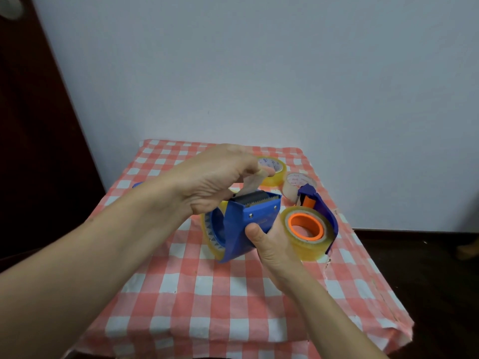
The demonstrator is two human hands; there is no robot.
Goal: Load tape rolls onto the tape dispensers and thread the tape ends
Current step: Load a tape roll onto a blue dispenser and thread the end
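My right hand (269, 244) grips a blue tape dispenser (248, 224) from below, above the middle of the table. A clear tape roll (210, 234) sits on its wheel at the left. My left hand (215, 177) pinches the loose tape end (250, 185) and holds it up over the serrated metal blade (252, 198). To the right lies a second blue dispenser (324, 211) loaded with a clear roll (308, 234) on an orange hub.
Two spare tape rolls lie behind the dispensers: a yellowish one (274, 172) and a clear one (298, 187). The small table wears a red and white checked cloth (233, 294). A pale wall stands behind, a dark door at the left.
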